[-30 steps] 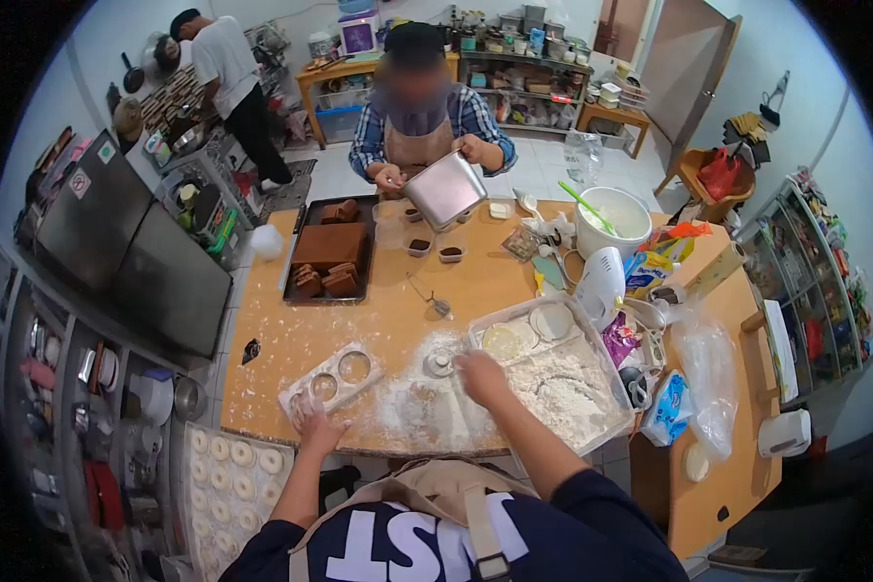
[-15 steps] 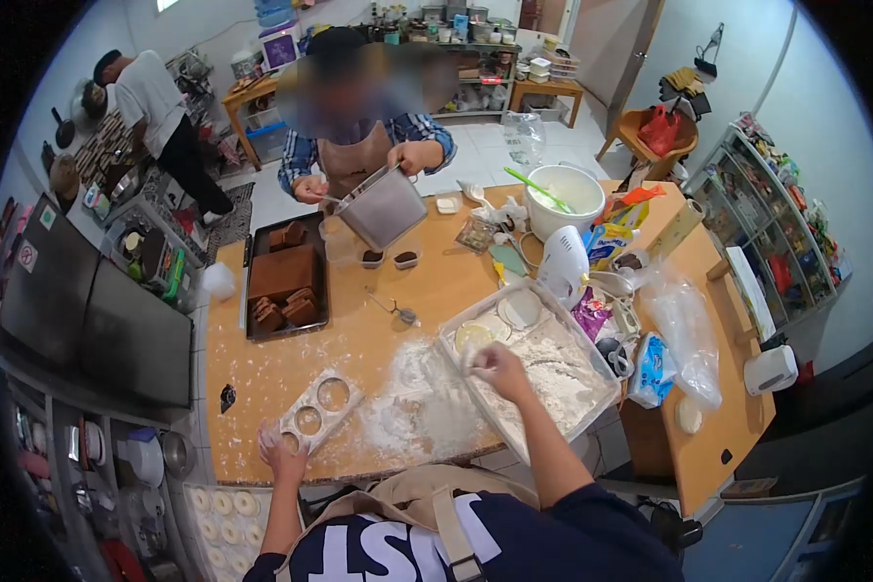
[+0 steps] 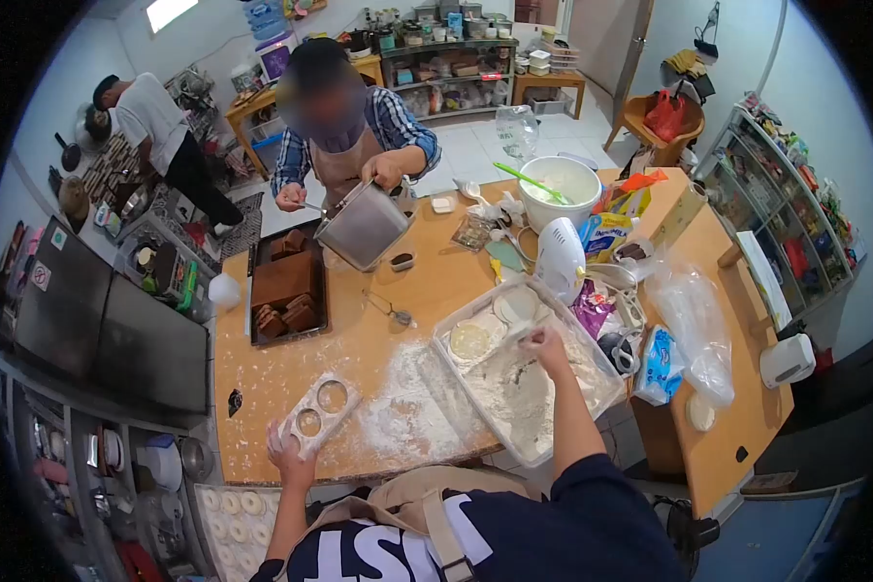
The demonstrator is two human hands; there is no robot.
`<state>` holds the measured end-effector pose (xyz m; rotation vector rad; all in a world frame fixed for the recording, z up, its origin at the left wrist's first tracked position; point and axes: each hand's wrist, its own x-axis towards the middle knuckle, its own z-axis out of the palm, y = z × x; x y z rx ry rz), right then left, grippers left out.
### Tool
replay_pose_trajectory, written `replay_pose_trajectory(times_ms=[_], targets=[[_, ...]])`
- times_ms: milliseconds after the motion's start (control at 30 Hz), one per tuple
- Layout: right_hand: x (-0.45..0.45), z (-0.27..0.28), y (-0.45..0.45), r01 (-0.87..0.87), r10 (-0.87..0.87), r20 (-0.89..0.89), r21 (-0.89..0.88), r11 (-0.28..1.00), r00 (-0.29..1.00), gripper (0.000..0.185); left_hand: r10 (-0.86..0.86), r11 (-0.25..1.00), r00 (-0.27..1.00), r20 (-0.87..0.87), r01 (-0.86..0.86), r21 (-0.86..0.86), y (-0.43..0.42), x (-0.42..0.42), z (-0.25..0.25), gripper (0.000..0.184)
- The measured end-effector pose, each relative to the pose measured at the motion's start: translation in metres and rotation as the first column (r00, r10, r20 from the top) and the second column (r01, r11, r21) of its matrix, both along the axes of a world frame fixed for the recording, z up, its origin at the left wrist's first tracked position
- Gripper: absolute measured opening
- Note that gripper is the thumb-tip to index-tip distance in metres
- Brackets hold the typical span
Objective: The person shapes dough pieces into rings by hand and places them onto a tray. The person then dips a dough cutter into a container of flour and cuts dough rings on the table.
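Got L hand (image 3: pixel 288 449) on lower-left end of holed dough slab (image 3: pixel 321 408), left of ctr in frame, w/ fingers slightly spread; press lightly, spare cut edges. Got R hand (image 3: pixel 545 347) over flour (image 3: pixel 516 409) in tray (image 3: pixel 483 404), right of ctr, w/ fingers bunched; can't tell if pinching anything. Best to take flour sparingly, shake off excess, avoid denting pale rounds (image 3: pixel 470 340) at tray's upper left.

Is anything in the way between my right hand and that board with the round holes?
Yes: the flour tray's left wall stands between your right hand and the board. Past it, only flour-dusted tabletop shows.
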<state>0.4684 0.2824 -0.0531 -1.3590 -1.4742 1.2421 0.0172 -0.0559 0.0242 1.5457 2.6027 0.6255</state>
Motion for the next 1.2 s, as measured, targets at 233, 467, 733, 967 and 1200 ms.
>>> replay_pose_trajectory(times_ms=[233,467,733,967,1200], targets=[[0.003,0.031,-0.005,0.042,-0.056,0.095,0.14,0.989,0.994,0.032,0.062,0.995,0.997,-0.048,-0.058,0.087,-0.036,0.006,-0.022,0.078],[0.032,0.052,-0.009,-0.009,-0.071,0.447,0.175,0.985,0.892,0.041,0.009,0.998,0.999,-0.041,-0.006,0.069,-0.018,0.03,-0.033,0.079],[0.018,0.042,0.025,-0.259,0.069,0.771,0.128,0.957,0.633,0.051,-0.003,0.999,0.999,0.037,0.002,0.036,0.01,0.061,-0.03,0.074],[-0.046,0.071,0.09,-0.296,0.268,0.897,-0.165,0.941,0.351,0.072,-0.071,0.994,0.997,0.02,0.069,0.089,0.014,0.078,-0.005,0.073],[-0.052,0.071,0.103,-0.323,0.262,0.865,-0.124,0.938,0.428,0.048,0.04,0.996,0.999,0.035,-0.043,0.082,-0.029,0.083,-0.01,0.072]])
